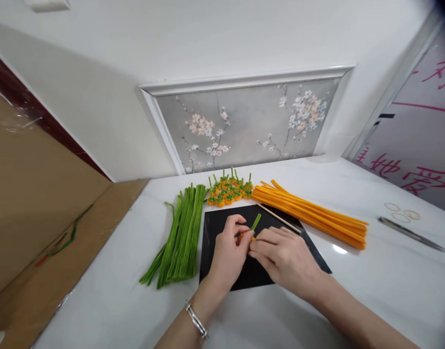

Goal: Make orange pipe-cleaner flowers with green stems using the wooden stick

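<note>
Between my two hands, above a black mat (217, 242), is a small orange-and-green pipe cleaner piece (256, 222) with its green stem pointing up. My left hand (230, 252) pinches it between thumb and fingers, and only a bit of orange shows there. My right hand (288, 254) is closed, its fingertips pressed together against the piece's right side; they hide part of it. Behind the mat stands a cluster of similar finished pieces (230, 189), orange below with green tops and upright stems.
Green pipe cleaners (184, 232) lie bundled left of the mat, orange pipe cleaners (309, 213) to the right. A thin wooden stick (278, 217) rests across the mat's back edge. Farther right are tweezers (411, 233) and several rubber bands (400, 213). Cardboard (73, 232) borders the table's left side.
</note>
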`<control>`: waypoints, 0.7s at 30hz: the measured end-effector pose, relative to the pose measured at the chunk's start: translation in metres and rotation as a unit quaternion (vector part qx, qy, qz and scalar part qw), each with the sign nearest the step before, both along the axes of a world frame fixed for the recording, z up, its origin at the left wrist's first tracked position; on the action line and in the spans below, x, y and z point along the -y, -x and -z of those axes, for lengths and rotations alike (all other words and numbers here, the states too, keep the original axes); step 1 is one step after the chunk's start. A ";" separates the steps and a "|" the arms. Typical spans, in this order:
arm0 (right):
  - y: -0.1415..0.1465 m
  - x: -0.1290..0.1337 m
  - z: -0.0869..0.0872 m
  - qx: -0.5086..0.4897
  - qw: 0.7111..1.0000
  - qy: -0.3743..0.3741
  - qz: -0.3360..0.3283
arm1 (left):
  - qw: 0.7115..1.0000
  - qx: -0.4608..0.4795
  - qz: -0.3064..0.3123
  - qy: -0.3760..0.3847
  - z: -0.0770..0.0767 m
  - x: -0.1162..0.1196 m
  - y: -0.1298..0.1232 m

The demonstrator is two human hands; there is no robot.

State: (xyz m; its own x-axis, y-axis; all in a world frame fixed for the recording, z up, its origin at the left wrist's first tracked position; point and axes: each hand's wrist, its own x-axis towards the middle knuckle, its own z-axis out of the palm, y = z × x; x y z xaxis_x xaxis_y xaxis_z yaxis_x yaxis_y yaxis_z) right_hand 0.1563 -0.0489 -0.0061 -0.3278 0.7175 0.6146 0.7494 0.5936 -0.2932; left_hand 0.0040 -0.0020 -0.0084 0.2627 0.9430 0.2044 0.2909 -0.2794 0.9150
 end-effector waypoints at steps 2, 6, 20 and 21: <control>-0.006 -0.002 -0.003 -0.091 0.992 0.076 -0.050 | 0.999 -0.023 0.033 -0.014 -0.001 0.000 0.002; -0.019 -0.008 -0.005 -0.199 0.974 0.108 -0.022 | 0.990 -0.040 0.138 0.013 -0.006 0.002 0.004; -0.030 -0.016 -0.004 -0.136 0.988 0.071 -0.031 | 0.958 -0.018 0.255 0.127 -0.032 0.001 0.015; -0.030 -0.017 -0.002 -0.136 0.988 0.069 -0.022 | 0.960 -0.045 0.258 0.100 -0.033 0.002 0.015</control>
State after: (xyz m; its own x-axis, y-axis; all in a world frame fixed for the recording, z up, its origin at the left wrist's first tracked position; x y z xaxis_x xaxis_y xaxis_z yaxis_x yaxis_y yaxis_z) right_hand 0.1861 -0.0324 -0.0036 -0.1968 0.7894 0.5814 0.6059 0.5641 -0.5609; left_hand -0.0106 -0.0042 0.0242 0.7129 0.7012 -0.0132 0.2417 -0.2279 0.9432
